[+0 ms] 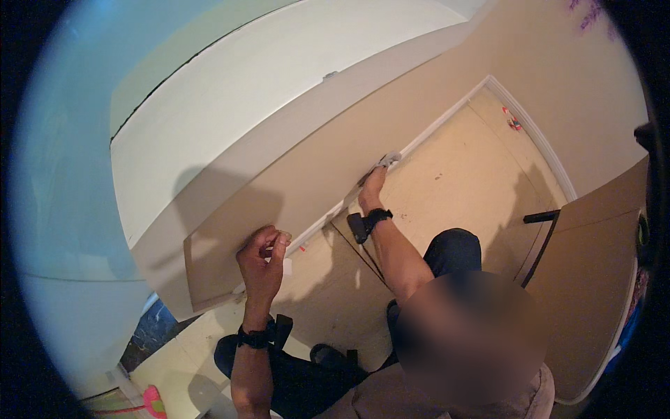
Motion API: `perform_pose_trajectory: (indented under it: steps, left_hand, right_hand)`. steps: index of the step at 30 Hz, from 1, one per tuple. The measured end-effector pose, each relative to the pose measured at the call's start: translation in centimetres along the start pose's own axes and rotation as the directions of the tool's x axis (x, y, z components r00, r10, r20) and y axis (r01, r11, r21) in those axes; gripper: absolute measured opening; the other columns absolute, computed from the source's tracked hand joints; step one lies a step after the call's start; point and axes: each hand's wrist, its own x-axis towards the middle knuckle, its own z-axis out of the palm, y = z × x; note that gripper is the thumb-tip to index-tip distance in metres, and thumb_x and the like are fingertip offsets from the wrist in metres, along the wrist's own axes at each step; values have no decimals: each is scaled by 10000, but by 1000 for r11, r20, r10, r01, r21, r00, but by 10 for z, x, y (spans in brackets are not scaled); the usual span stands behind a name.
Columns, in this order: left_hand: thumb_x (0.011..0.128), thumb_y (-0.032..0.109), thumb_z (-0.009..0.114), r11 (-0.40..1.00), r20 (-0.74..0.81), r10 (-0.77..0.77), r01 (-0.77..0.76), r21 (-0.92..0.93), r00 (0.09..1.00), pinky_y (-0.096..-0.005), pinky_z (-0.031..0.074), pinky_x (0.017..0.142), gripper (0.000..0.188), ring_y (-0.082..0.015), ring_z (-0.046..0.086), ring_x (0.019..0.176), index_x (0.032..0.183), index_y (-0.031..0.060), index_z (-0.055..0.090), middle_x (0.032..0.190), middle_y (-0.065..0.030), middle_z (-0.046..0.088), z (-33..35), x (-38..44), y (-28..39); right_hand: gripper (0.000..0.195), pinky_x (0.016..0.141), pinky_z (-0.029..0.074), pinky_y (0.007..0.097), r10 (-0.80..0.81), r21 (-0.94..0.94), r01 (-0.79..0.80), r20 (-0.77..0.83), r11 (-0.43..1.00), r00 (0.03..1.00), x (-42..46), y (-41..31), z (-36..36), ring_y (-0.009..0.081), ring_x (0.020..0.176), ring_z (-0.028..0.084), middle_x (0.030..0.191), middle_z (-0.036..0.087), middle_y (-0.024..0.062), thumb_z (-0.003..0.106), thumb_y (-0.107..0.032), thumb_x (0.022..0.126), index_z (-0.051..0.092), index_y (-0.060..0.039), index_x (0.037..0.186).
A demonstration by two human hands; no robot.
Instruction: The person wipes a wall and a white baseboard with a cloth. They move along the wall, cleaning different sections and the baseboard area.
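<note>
My right hand (pixel 372 186) reaches down to the foot of the beige wall and presses a crumpled greyish-white cloth (pixel 390 158) on the white baseboard (pixel 434 125). Its palm side is partly hidden. To the left, my left hand (pixel 264 259) is raised near the wall, thumb and fingers bent together. Something small and pale may be between the fingertips; it is too small to tell. A small white patch (pixel 287 266) shows beside this hand. Both wrists wear black straps with dark blocks.
A beige board-like panel (pixel 591 262) stands at right, a dark leg beside it. A red-and-white scrap (pixel 512 119) lies near the far baseboard. Thin dark cords (pixel 361 251) cross the floor under my right forearm. A pink object (pixel 153 402) is at lower left. A white ledge (pixel 251 78) runs above.
</note>
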Motion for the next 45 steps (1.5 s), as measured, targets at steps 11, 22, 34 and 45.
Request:
perform_pose_trajectory:
  steps: [11,22,34,45]
  left_hand:
    - [900,153,725,998,-125,-39,33,-55,991,-289,580,700,286,-175,717,803,1106,-37,665,908,-144,721,-11,-6,-35]
    - [920,136,671,999,-82,-3,6,39,997,-288,566,663,149,-138,693,731,940,-11,671,835,-94,715,-14,-4,-15]
    - [904,114,682,997,-98,46,-39,64,994,-298,554,654,133,-149,676,697,930,-15,663,797,-96,695,-12,-6,-5]
    - [909,94,682,986,-141,167,-161,53,976,-299,547,619,107,-177,682,666,955,-1,666,777,-106,699,-11,-6,-22]
  right_hand:
    - [473,1094,344,395,183,-145,-193,-76,971,980,-268,99,51,349,1221,480,1411,470,220,333,-301,1056,405,24,1391]
    - [577,1110,340,424,-25,-359,-8,-88,933,996,-195,23,55,383,1305,457,1507,411,252,354,-235,1020,268,35,1523]
    - [510,1155,249,401,-255,-458,284,125,842,959,-248,-13,73,360,1391,313,1558,285,222,380,-171,1027,271,15,1489]
    - [595,1214,178,384,-395,-257,400,74,879,916,-118,-118,78,373,1494,214,1621,215,230,352,-198,1027,194,39,1550]
